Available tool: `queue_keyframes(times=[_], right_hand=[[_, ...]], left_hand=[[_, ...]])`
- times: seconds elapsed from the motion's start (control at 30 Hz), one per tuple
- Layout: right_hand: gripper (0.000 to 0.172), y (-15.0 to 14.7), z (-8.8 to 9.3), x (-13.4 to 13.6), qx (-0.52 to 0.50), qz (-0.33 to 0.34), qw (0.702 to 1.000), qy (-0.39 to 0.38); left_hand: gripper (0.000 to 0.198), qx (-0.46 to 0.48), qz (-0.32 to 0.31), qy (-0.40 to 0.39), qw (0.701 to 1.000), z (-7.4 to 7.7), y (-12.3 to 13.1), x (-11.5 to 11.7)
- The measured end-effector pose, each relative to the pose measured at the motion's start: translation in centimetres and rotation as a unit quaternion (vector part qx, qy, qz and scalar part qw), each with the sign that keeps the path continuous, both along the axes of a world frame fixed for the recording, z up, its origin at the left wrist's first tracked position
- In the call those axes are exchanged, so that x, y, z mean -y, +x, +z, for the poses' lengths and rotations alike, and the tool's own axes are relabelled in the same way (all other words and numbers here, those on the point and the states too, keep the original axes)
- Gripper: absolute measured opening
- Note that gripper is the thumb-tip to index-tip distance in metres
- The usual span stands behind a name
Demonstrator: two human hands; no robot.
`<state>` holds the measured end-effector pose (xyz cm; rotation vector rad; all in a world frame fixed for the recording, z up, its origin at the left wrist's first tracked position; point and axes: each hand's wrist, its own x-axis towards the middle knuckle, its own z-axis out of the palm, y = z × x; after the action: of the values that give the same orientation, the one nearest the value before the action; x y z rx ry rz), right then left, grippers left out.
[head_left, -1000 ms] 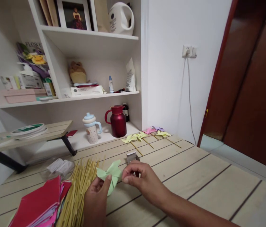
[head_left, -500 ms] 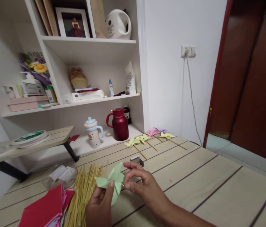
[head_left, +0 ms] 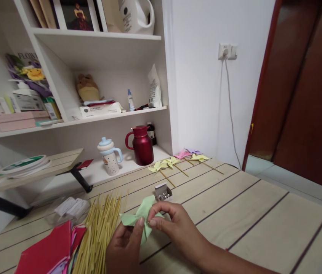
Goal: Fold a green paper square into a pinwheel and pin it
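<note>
A light green paper pinwheel is held up over the table, its folded blades spread. My left hand grips it from below left, the thumb pressed on its front. With thumb and forefinger pinched, my right hand is at the middle of the pinwheel on a small shiny pin, mostly hidden by the fingertips. Just behind the hands stands an open small box with shiny metal bits inside. A bundle of thin yellowish sticks lies beside my left hand.
Red and coloured paper sheets and a clear plastic container lie at left. Several finished pinwheels on sticks rest at the table's far edge. A red jug and a speckled cup stand behind, below the shelves.
My right hand has moved in from the pinwheel's right side to its middle, fingertips now against the paper. The open box shows more fully. The view has shifted slightly.
</note>
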<state>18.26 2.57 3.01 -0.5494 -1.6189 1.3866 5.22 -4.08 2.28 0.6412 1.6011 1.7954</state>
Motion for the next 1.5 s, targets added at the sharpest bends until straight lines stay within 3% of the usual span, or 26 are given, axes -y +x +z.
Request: queue_keyframes(times=[0.3, 0.53, 0.73, 1.07, 1.5], right_hand=[[0.008, 0.1, 0.5, 0.6, 0.019, -0.043, 0.998, 0.037], [0.008, 0.1, 0.4, 0.7, 0.035, -0.060, 0.996, 0.063], [0.007, 0.2, 0.5, 0.8, 0.026, -0.060, 0.996, 0.062], [0.008, 0.4, 0.9, 1.2, 0.030, -0.052, 0.997, 0.043], [0.007, 0.6, 0.9, 1.2, 0.029, -0.043, 0.997, 0.054]], left_hand=[[0.035, -0.055, -0.018, -0.012, 0.998, -0.8, -0.5, 0.0], [0.039, 0.003, -0.024, 0.011, 1.000, -0.9, -0.3, -0.1], [0.038, -0.088, -0.012, -0.041, 0.995, -0.4, -0.4, 0.3], [0.040, -0.110, -0.018, 0.005, 0.994, -1.1, -0.3, 0.0], [0.039, -0.098, -0.013, -0.009, 0.995, -1.1, -0.6, 0.3]])
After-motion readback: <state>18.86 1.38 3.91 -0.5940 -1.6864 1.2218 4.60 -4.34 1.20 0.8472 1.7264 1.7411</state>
